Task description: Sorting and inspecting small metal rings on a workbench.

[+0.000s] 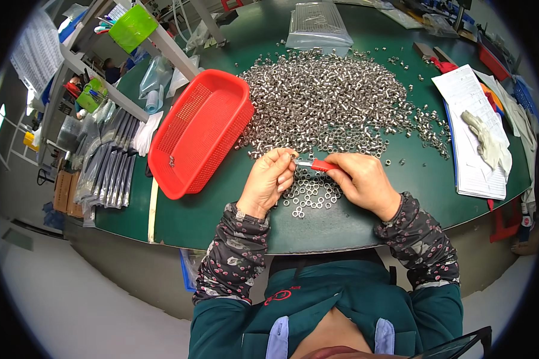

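My right hand [362, 179] is closed round the red handle of a small utility knife [322, 165], its pale metal blade pointing left. At the blade's tip, my left hand [271, 176] pinches a small metal ring between thumb and forefinger; the ring is mostly hidden by the fingers. Below the knife, several loose metal rings [305, 196] lie flat on the green table. Beyond both hands spreads a large heap of the same shiny metal rings [329, 96].
A red perforated plastic basket [188, 149] stands left of the heap, with a few small pieces inside. At right, a white glove [485, 140] lies on papers [461, 96]. Stacked clear plastic trays [318, 27] sit at the back. Bagged dark strips [111, 167] lie far left.
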